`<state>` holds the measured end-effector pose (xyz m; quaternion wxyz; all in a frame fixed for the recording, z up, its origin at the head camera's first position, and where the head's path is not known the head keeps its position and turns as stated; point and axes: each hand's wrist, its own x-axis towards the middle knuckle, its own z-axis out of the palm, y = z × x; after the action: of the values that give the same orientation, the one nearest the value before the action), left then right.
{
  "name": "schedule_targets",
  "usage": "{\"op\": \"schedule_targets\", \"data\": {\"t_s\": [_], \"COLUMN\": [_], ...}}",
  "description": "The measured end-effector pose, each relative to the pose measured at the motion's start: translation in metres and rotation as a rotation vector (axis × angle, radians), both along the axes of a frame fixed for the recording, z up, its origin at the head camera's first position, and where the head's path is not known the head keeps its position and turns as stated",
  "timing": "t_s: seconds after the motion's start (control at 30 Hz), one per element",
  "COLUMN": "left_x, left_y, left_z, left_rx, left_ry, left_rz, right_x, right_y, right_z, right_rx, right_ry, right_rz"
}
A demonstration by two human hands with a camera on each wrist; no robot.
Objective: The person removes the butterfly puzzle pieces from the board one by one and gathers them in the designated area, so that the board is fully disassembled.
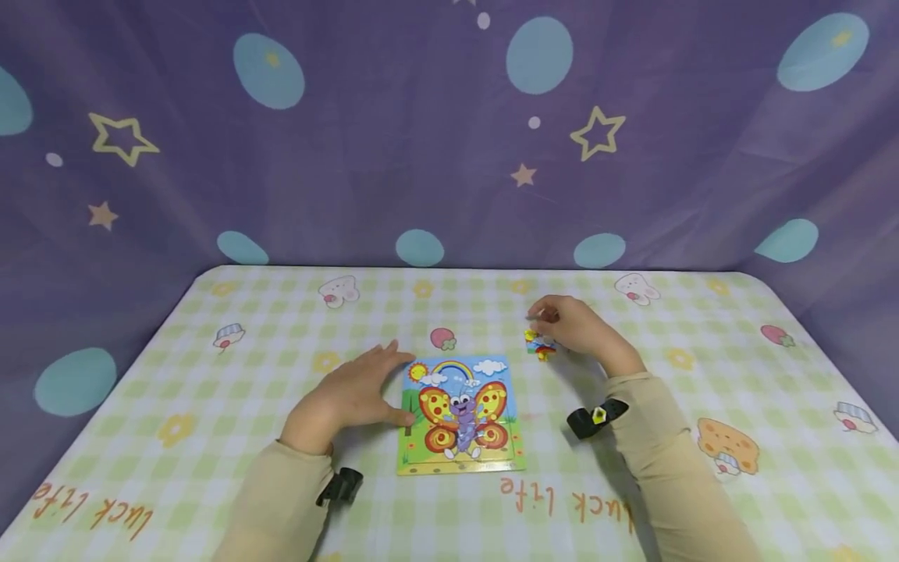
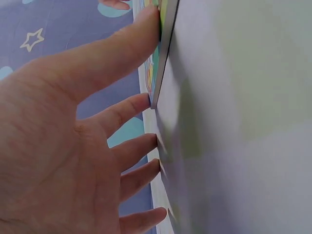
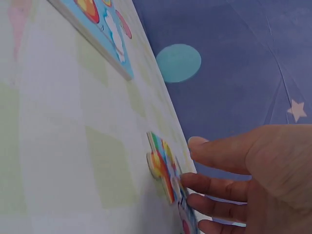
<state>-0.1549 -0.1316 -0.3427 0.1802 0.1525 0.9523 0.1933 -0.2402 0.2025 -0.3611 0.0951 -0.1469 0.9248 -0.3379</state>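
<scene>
A square butterfly puzzle board [image 1: 462, 414] lies on the table, showing a rainbow and sun. My left hand [image 1: 354, 394] spans its left side, fingers spread. In the left wrist view the thumb [image 2: 148, 27] rests on the board's face, and the index fingertip is at its corner. My right hand [image 1: 576, 324] is at a small group of colourful puzzle pieces [image 1: 539, 343] right of the board. A thin greyish piece edge [image 1: 531, 318] shows between its thumb and index finger. In the right wrist view the pieces [image 3: 163, 168] overlap under the fingertips.
A checked tablecloth [image 1: 211, 437] with printed flowers, cakes and lettering covers the table. Behind and beside it hangs a purple curtain [image 1: 393, 140] with stars and blue ovals. Each wrist wears a black strap [image 1: 597, 417].
</scene>
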Motion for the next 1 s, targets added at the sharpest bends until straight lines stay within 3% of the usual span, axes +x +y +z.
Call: {"op": "schedule_targets", "data": {"t_s": [0.37, 0.63, 1.0], "left_x": [-0.005, -0.002, -0.002], "left_y": [0.002, -0.003, -0.003], "left_z": [-0.001, -0.001, -0.003], "left_rx": [0.0, 0.001, 0.003], "left_ry": [-0.007, -0.009, -0.003], "left_rz": [-0.012, -0.009, -0.015], "right_x": [0.009, 0.023, 0.033], "right_y": [-0.023, -0.05, -0.078], "right_z": [0.014, 0.022, 0.017], "right_rx": [0.022, -0.055, -0.017], "right_ry": [0.107, 0.1, 0.029], "right_rz": [0.059, 0.162, 0.268]}}
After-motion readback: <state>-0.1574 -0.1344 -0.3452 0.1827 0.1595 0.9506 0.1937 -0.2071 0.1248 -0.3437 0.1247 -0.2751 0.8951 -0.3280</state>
